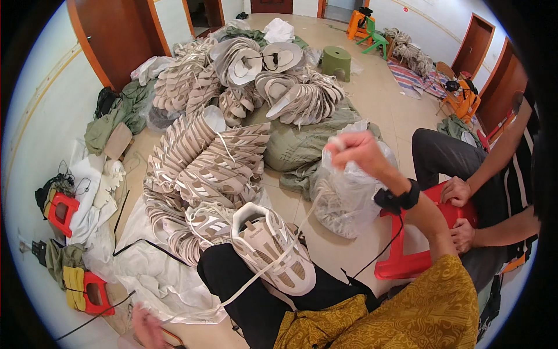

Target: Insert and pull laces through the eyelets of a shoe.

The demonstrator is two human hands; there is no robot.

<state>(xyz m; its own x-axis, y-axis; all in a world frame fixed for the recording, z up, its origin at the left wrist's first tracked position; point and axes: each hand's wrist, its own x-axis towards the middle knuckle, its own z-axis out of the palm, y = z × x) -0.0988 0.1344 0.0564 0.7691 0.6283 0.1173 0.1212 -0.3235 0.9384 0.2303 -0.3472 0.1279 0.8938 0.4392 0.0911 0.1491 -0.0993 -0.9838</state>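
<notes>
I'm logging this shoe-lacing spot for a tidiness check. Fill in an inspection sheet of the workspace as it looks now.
Surface: tiled floor, mostly covered near the person; the shoe rests on the person's lap.
Job's things: beige and white sneaker on the lap; white lace running from it up to the raised hand.
Clutter: stacks of shoe uppers, clear plastic bag, green cloth heaps, red stool, green stool.
Hands: right hand raised, pinching the lace; left hand low and blurred, at the lace's other end.
Cables: black cord hanging from the right wrist band.
Surroundings: another person's hands on the red stool; wooden doors.
</notes>
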